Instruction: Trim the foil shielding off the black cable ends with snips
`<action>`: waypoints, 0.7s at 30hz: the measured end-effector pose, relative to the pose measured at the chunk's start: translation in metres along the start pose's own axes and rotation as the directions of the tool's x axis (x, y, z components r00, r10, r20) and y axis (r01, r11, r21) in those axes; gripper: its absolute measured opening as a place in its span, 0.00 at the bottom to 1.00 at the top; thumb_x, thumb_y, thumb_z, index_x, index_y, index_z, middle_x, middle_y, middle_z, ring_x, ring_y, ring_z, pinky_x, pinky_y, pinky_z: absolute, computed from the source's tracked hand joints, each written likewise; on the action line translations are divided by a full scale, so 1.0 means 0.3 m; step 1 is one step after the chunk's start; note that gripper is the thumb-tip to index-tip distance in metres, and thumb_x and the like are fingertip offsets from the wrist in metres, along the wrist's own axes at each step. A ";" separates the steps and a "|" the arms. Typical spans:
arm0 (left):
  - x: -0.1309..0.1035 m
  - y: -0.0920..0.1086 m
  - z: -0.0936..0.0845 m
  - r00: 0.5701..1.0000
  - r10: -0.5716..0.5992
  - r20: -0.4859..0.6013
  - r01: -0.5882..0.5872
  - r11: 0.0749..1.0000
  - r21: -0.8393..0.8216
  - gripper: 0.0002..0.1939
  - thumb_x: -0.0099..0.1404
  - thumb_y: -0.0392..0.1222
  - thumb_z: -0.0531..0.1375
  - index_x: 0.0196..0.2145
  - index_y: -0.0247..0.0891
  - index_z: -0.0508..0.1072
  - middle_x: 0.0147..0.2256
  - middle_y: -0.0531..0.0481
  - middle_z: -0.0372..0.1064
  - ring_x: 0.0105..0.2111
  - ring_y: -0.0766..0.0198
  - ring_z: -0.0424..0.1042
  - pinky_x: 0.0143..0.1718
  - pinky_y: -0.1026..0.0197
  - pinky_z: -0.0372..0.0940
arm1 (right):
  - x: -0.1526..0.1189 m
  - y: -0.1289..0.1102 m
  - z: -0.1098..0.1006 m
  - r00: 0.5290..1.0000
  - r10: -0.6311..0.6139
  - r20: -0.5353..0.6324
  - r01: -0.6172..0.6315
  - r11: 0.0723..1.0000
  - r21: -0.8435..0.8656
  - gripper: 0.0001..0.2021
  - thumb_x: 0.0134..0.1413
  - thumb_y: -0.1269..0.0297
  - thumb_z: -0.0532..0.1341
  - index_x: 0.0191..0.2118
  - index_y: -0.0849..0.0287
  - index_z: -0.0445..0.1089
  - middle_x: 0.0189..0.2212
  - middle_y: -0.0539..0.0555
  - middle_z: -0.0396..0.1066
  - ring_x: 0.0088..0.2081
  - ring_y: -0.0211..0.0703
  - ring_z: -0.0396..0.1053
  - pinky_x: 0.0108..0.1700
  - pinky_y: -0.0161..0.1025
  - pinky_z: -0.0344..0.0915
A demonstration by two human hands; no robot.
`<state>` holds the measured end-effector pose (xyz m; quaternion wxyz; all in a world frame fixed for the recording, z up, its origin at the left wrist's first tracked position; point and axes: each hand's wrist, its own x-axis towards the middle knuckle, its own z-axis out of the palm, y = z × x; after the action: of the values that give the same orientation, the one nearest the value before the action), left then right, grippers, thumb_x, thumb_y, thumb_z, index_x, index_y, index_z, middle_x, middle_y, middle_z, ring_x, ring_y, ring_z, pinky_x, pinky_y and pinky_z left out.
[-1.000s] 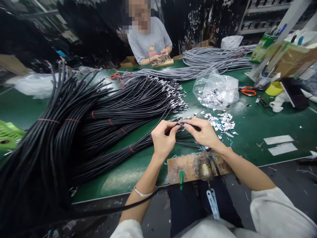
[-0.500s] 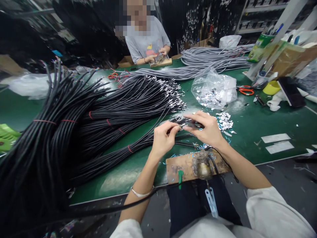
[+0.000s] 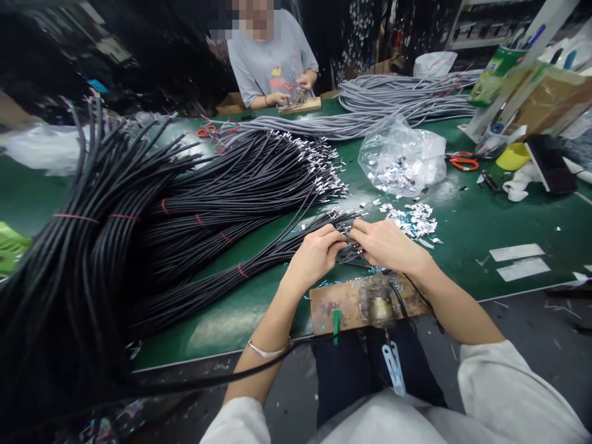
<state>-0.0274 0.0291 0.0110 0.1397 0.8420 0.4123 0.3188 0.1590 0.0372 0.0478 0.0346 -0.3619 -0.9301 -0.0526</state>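
My left hand (image 3: pixel 317 254) is closed, thumb and fingers pinching the end of a black cable. Close against it, my right hand (image 3: pixel 388 245) is closed too, its fingertips at the same cable end; the small parts between the fingers are partly hidden. Under and behind both hands lies a bundle of black cables (image 3: pixel 263 262) with stripped, pale ends, tied with a red band. Nearer to me, a wooden board (image 3: pixel 324 306) at the table edge carries a worn metal fixture (image 3: pixel 382 308) and a green clip (image 3: pixel 337 322).
Large tied bundles of black cable (image 3: pixel 222 191) cover the left. A clear bag of scraps (image 3: pixel 402 163), foil scraps (image 3: pixel 419 221) and orange-handled scissors (image 3: pixel 464 161) lie beyond my right hand. Across the green table (image 3: pixel 467 246), another person (image 3: pixel 272 58) works beside grey cable coils (image 3: pixel 393 98).
My right hand, its fingers stretched and apart before, has closed in beside my left hand at the cable end. My left hand keeps its pinch. The view has shifted slightly.
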 end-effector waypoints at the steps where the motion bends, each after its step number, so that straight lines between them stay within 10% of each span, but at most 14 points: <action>1: 0.001 0.001 -0.006 1.000 0.000 0.003 0.000 1.000 -0.023 0.06 0.64 0.34 0.55 0.34 0.36 0.73 0.32 0.49 0.69 0.32 0.65 0.68 0.36 0.62 0.63 | 0.002 0.006 0.002 1.000 -0.004 0.003 0.004 1.000 0.021 0.10 0.50 0.76 0.53 0.39 0.65 0.68 0.37 0.58 0.69 0.25 0.37 0.60 0.25 0.39 0.36; 7: 0.010 -0.010 -0.033 0.998 -0.066 0.020 0.069 0.969 -0.239 0.05 0.59 0.30 0.58 0.27 0.36 0.71 0.26 0.52 0.65 0.27 0.68 0.63 0.28 0.64 0.58 | 0.038 0.051 0.056 0.993 -0.069 -0.093 0.103 0.890 0.445 0.10 0.48 0.77 0.53 0.37 0.63 0.67 0.33 0.55 0.68 0.31 0.38 0.61 0.30 0.36 0.50; 14: 0.020 -0.030 -0.023 0.890 -0.336 -0.309 0.145 0.850 -0.507 0.06 0.57 0.40 0.62 0.27 0.35 0.72 0.25 0.53 0.66 0.26 0.69 0.66 0.29 0.66 0.60 | 0.090 0.021 0.130 0.943 0.325 -0.075 -0.032 0.311 0.950 0.11 0.52 0.60 0.60 0.32 0.64 0.72 0.22 0.48 0.65 0.23 0.33 0.56 0.27 0.33 0.54; 21: 0.019 -0.031 -0.028 0.907 -0.376 -0.188 0.231 0.819 -0.525 0.10 0.58 0.44 0.62 0.30 0.34 0.75 0.28 0.49 0.72 0.27 0.67 0.70 0.30 0.65 0.65 | 0.074 0.008 0.096 0.808 0.506 -0.302 0.099 0.388 0.916 0.10 0.47 0.58 0.65 0.31 0.61 0.76 0.21 0.47 0.64 0.23 0.33 0.56 0.27 0.34 0.54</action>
<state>-0.0359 0.0393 0.0152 0.3377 0.6466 0.4634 0.5031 0.1436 0.0574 0.0217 0.4904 -0.3711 -0.7008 0.3614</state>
